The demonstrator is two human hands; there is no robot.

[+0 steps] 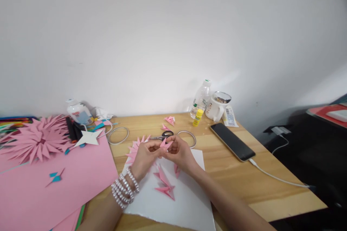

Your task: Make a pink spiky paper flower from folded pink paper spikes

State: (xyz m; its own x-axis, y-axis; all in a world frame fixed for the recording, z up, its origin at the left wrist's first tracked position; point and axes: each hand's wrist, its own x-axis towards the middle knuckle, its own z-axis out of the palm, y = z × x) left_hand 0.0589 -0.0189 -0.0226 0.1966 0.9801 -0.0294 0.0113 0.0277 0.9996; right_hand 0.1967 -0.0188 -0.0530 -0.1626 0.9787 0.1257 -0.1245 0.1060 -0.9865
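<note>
Close together over the white sheet [173, 211], my left hand [145, 157] and my right hand [181, 153] pinch a small folded piece of pink paper [166, 144] between their fingertips. Its two points stick up above the fingers; its lower part is hidden by them. A pink pointed paper shape [133, 150] shows partly behind my left hand. Below my hands, several loose pink folded pieces [166, 189] lie on the sheet. Scissors [166, 135] rest on the table just beyond my fingers.
Left: pink paper [89, 173] under a large pink paper star [40, 140], a white four-pointed star [89, 137] and a white bottle [79, 112]. Right: a glue stick [197, 118], clear bottle [201, 97], white mug [216, 108] and phone [233, 142] with its cable [279, 179].
</note>
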